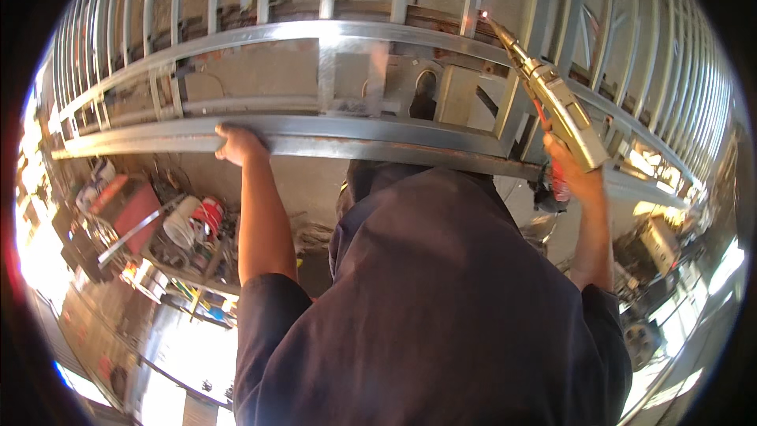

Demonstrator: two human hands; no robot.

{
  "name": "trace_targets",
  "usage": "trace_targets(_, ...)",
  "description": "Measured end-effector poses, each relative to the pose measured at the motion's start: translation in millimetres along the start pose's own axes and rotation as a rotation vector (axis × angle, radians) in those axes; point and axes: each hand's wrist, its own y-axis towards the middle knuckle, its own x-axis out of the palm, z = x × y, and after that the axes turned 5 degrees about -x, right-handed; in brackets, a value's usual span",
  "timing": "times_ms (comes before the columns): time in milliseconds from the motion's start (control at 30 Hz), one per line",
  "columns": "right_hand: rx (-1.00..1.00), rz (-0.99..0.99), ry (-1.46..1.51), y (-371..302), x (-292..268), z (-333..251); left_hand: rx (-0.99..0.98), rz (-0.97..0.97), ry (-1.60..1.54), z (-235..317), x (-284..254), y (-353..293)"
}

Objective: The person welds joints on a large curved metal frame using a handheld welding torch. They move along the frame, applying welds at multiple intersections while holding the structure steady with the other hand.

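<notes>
A metal frame of silvery square tubes point(323, 29) stretches across the view, with several parallel bars on its far side. My left hand point(240, 146) is closed over its near rail point(347, 131), the fingers curled on the top edge. At the right, my right hand point(574, 172) grips a gold-coloured welding gun point(558, 99) by its handle. The gun slants up and to the left across the frame. Its pointed nozzle is at one of the bars point(473, 0), where a small bright spot glows. Whether the nozzle touches the bar I cannot tell.
To the lower left stand a white bucket point(181, 221), a red bucket point(207, 217) and a red panel point(130, 209) among clutter. A box-shaped thing point(661, 244) lies at the right. A dark shoe point(424, 95) shows through the frame on the concrete floor.
</notes>
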Motion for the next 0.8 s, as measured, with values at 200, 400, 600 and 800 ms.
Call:
trace_targets(200,0.058,0.327,0.004,-54.6,48.8,15.2,0.816,0.185,0.431,-13.8,-35.8,48.5)
trace_targets(400,0.116,0.478,0.121,-71.7,107.9,14.8,1.672,-0.978,0.425,45.9,38.4,-199.0)
trace_targets(600,0.104,0.629,0.121,-69.8,152.7,-2.4,2.027,-1.071,0.638,38.0,107.7,-271.7)
trace_targets(800,0.047,0.661,0.037,-69.0,175.6,-9.6,2.04,-1.152,0.695,33.7,124.5,-270.9)
